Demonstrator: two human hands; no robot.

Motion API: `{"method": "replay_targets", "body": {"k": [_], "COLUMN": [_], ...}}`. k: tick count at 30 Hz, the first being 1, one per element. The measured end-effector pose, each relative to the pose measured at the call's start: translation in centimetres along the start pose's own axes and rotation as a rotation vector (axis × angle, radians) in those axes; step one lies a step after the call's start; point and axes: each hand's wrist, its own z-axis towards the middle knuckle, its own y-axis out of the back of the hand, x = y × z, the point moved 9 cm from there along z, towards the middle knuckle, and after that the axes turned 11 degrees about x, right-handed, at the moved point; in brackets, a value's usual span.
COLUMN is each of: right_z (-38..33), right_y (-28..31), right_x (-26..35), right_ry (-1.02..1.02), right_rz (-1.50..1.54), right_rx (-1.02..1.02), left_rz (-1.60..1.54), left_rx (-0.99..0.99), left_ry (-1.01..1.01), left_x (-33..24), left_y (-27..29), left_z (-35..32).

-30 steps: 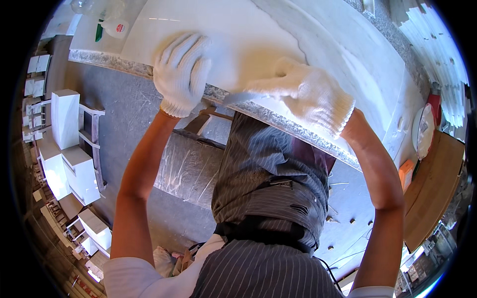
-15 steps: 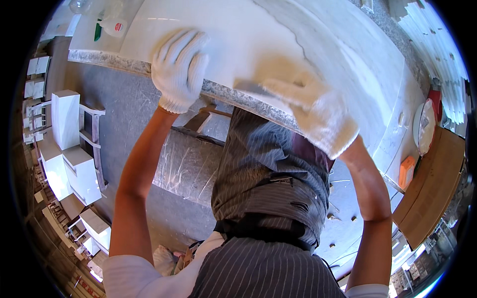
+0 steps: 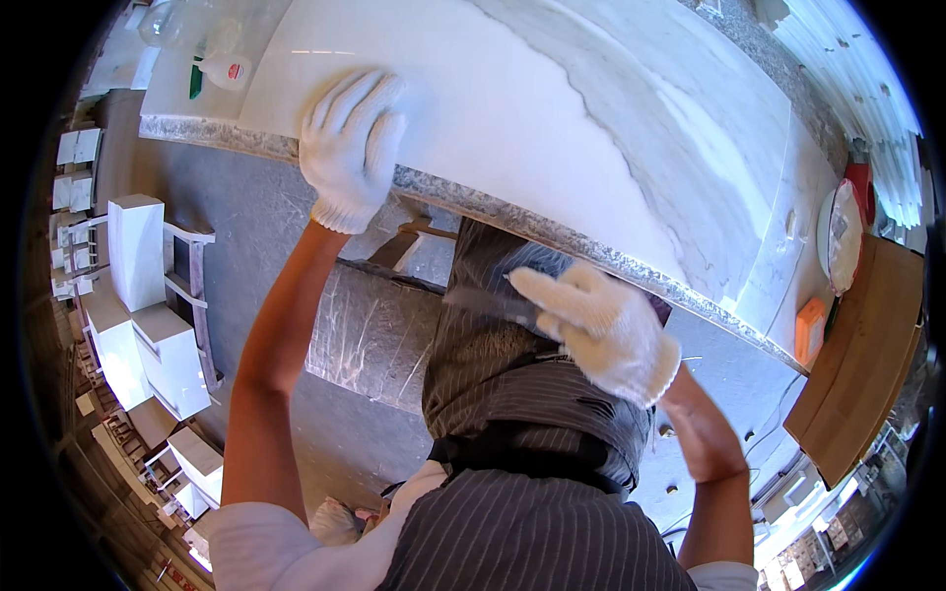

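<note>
Blade (image 3: 485, 302) apart from slab edge (image 3: 522, 227)

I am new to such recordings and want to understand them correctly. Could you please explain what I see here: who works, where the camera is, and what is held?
There is no machine: a person works with a left hand and a right hand, both in white knitted gloves. A wide fisheye camera on the head looks down, so straight edges bend and the dark striped garment shows below. The left hand rests on a white, grey-veined, stone-like slab at its near edge. To the upper left is a translucent plastic bottle with a red label; an orange block is near the right end. The right hand, off the slab, holds a thin, flat tool, too blurred to identify.
</note>
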Motion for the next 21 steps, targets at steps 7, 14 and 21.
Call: {"method": "replay_targets", "body": {"k": [7, 14, 21], "right_z": [-4.8, -5.5, -6.3], "right_y": [-6.9, -5.4, -2.8], "right_x": [-4.7, -5.6, -5.6], "right_ry": [-0.137, -0.302, -0.192], "right_rz": [1.0, 1.288, 1.256], "right_rx": [-0.013, -0.174, -0.333], "left_rz": [-0.208, -0.121, -0.058], "left_rx": [0.194, 0.568, 0.642], "left_ry": [0.006, -0.208, -0.237], "left_x": [-5.6, -12.1, -13.0], "left_y": [1.6, -1.6, -0.5], "left_z": [0.8, -0.8, -0.5]}}
